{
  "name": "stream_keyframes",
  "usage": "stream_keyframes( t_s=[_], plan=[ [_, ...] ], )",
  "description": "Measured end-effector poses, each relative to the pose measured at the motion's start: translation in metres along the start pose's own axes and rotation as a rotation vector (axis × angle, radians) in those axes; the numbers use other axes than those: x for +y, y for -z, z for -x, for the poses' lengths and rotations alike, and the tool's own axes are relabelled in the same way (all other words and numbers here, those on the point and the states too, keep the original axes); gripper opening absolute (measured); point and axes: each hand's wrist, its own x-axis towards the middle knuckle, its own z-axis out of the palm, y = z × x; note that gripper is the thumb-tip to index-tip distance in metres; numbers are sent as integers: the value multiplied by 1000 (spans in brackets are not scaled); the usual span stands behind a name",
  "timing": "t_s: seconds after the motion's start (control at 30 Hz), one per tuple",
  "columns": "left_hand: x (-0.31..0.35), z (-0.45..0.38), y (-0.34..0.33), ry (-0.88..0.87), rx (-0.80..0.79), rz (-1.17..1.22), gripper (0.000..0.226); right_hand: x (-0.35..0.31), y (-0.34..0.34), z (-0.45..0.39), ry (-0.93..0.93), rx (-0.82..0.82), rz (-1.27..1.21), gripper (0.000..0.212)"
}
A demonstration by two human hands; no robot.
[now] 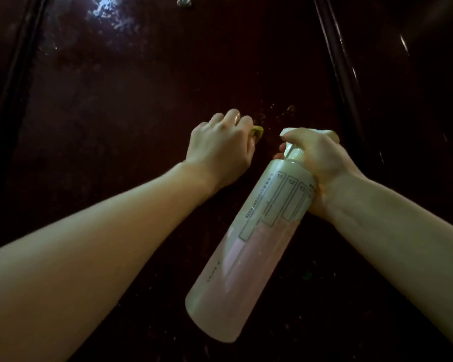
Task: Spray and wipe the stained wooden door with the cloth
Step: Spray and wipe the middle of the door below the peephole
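The door (pixel 147 82) is showing as dark stained wood with a glossy finish — light is glaring off wet-looking streaks near its top, and pale specks are dulling the sheen lower down. The spray bottle (pixel 249 239) is looking like smooth translucent plastic, pinkish liquid showing through, with printed boxes on its matt side. A yellow-green corner of cloth (pixel 74 131) is peeking out — soft and matt.

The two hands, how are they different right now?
The left hand presses a yellow-green cloth against the dark wooden door; the right hand grips a spray bottle of pink liquid. The left hand nearly hides its cloth; the bottle hangs in plain sight, tilted, below the right hand. Both are bare, with curled fingers.
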Motion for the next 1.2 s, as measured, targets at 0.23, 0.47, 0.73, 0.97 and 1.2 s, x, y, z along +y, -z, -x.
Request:
stream_keyframes(
  t_s=[0.23, 0.47, 0.73, 0.97, 1.2],
  plan=[
    [-24, -42, -3, 361, -38, -156, 35, -15, 15, -6, -29, -49, -14, 10],
    [26, -22, -6, -88, -67, -2, 29, -17, 31, -11, -7, 22, -9, 7],
    [10, -69, -11, 309, -81, -136, 35, -20, 42, -13, 12, -6, 24, 6],
    [68, -41, -14, -135, -117, 8, 28, -25, 55, -14, 56, 68, 8, 11],
    [36, -97, -20, 249, -123, -146, 35, -26, 65, -15, 7, 9, 35, 11]
  ],
)
